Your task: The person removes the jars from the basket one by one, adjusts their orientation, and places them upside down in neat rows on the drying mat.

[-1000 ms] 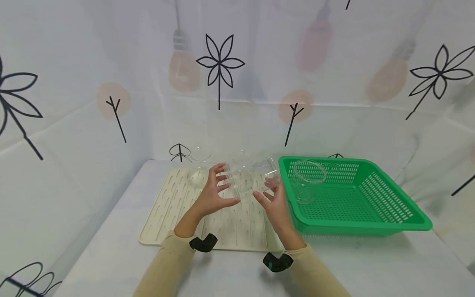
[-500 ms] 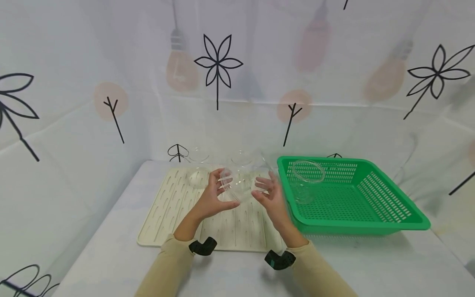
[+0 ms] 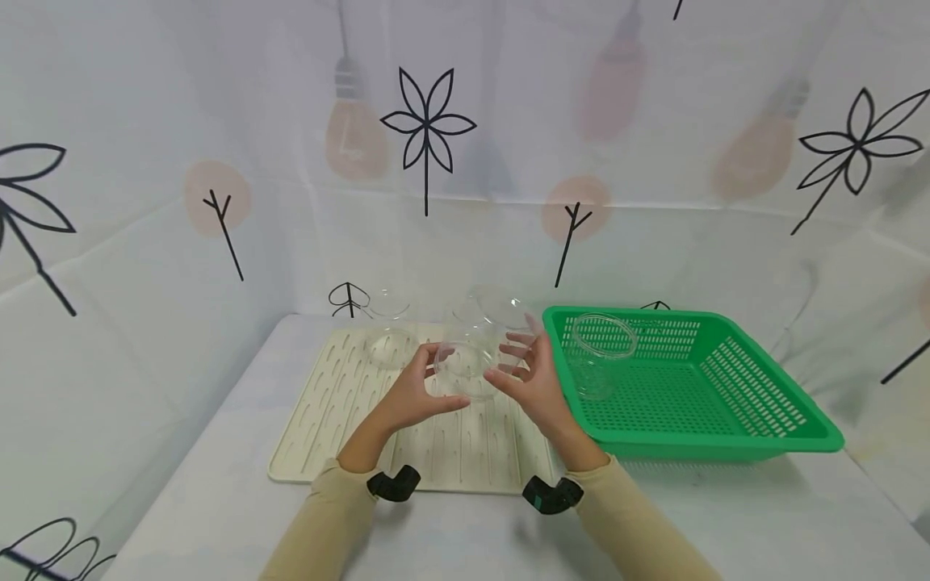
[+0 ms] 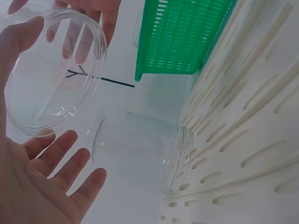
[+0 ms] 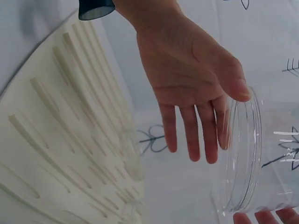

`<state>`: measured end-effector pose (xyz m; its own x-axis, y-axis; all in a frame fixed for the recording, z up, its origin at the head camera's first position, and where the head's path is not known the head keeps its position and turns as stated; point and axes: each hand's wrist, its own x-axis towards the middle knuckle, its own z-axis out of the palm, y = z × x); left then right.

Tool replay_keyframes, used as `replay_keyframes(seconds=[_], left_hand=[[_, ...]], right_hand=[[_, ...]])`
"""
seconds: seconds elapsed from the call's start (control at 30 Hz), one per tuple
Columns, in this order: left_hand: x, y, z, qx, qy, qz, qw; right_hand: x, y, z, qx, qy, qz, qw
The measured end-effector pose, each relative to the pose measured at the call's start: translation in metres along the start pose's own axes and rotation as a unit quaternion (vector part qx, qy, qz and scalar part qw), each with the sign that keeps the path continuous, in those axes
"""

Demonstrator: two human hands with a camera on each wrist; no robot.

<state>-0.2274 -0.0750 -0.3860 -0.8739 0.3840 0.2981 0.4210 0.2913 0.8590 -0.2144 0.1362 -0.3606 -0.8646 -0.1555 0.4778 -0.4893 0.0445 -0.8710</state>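
Note:
Both hands hold a clear plastic jar point(image 3: 504, 311) above the mat, its threaded mouth tipped down and toward me. My left hand point(image 3: 417, 397) has its thumb at the near side of the rim and its fingers around the left side. On the other side, my right hand point(image 3: 534, 379) keeps its thumb tip at the rim point(image 5: 245, 154), with the fingers behind the clear wall. A second clear jar point(image 4: 135, 149) stands mouth down on the cream ribbed mat point(image 3: 320, 428), behind the held one. Another clear jar point(image 3: 388, 347) is at the mat's back left.
A green plastic basket point(image 3: 712, 442) stands right of the mat, with one clear jar point(image 3: 603, 355) at its left end. White table point(image 3: 218, 484) surrounds the mat in front and to the left. A patterned white cloth point(image 3: 494, 145) hangs behind and at the sides.
The held jar has turned from lying sideways, and its mouth now tips down toward me with its base up at the right. My right hand has shifted slightly along it.

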Motion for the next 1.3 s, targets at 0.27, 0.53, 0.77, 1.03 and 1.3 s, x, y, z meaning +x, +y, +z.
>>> replay_keyframes(seconds=[0.27, 0.53, 0.77, 1.03, 1.3], left_hand=[[-0.009, 0.000, -0.004, 0.079, 0.008, -0.052, 0.9955], [-0.015, -0.009, -0.012, 0.112, 0.026, -0.071, 0.9908], [-0.028, -0.023, -0.021, 0.145, 0.029, -0.074, 0.9862], [-0.052, -0.041, -0.041, 0.207, 0.041, -0.063, 0.9755], [-0.077, -0.048, -0.068, 0.254, 0.054, -0.050, 0.9645]], right_hand=[[0.005, -0.001, 0.003, -0.039, -0.014, 0.018, 0.999], [0.010, -0.001, 0.005, -0.037, -0.027, 0.038, 0.998], [0.016, -0.002, 0.013, -0.023, -0.040, 0.031, 0.998], [0.016, -0.028, 0.025, -0.026, -0.056, 0.041, 0.997], [0.017, -0.027, 0.036, -0.017, -0.071, 0.047, 0.996]])
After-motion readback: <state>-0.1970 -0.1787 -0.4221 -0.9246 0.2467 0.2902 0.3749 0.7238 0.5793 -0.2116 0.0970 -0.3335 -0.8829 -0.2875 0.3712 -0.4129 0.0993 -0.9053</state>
